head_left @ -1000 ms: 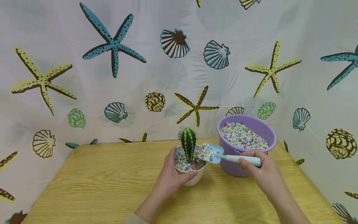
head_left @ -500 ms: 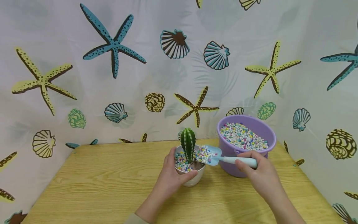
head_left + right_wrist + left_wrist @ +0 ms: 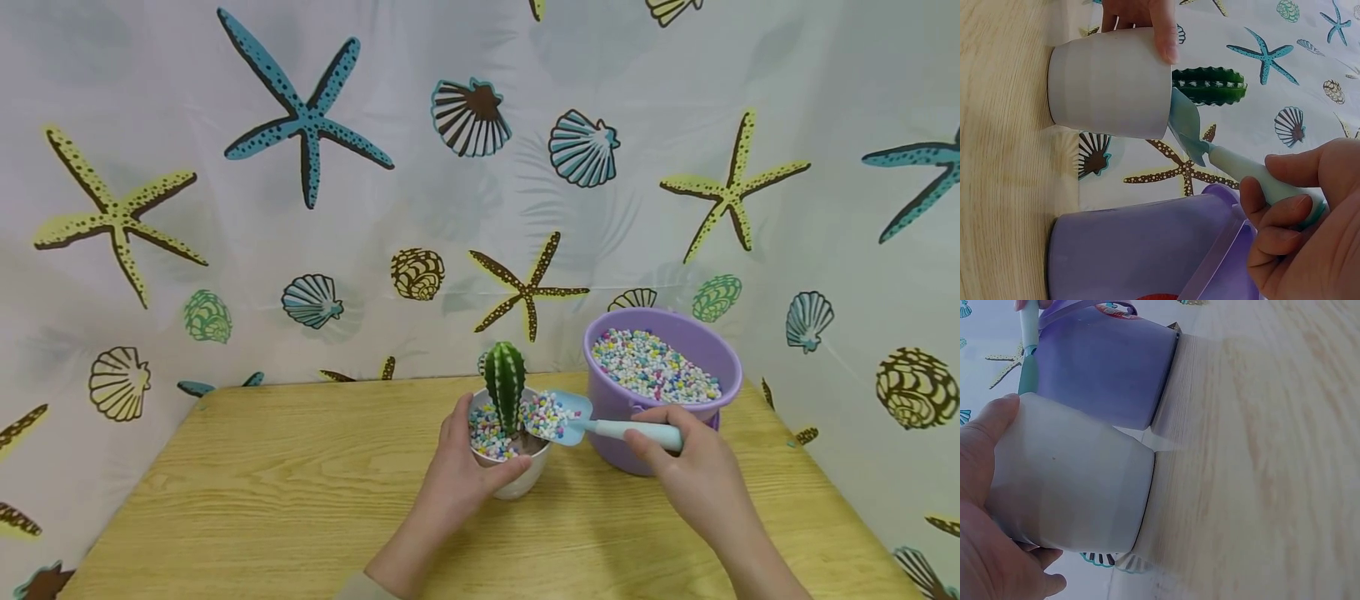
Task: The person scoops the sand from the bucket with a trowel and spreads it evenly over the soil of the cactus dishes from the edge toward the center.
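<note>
A green cactus stands in a white pot on the table. Colored pellets cover the left part of the pot's inside, while a brownish patch shows at the right. My left hand grips the pot, thumb along the near side and fingers around the left. In my right hand is the pale handle of a light blue shovel. Its blade, heaped with pellets, tilts over the pot's right rim beside the cactus. The right wrist view shows fingers curled around the shovel handle.
A purple bucket holding many colored pellets stands right of the pot, behind the shovel handle. Both stand on a wooden table. A white curtain printed with starfish and shells hangs behind and at the sides.
My right hand and the shovel have shifted slightly left, bringing the loaded blade a little further over the pot. The left hand and pot hold still.
</note>
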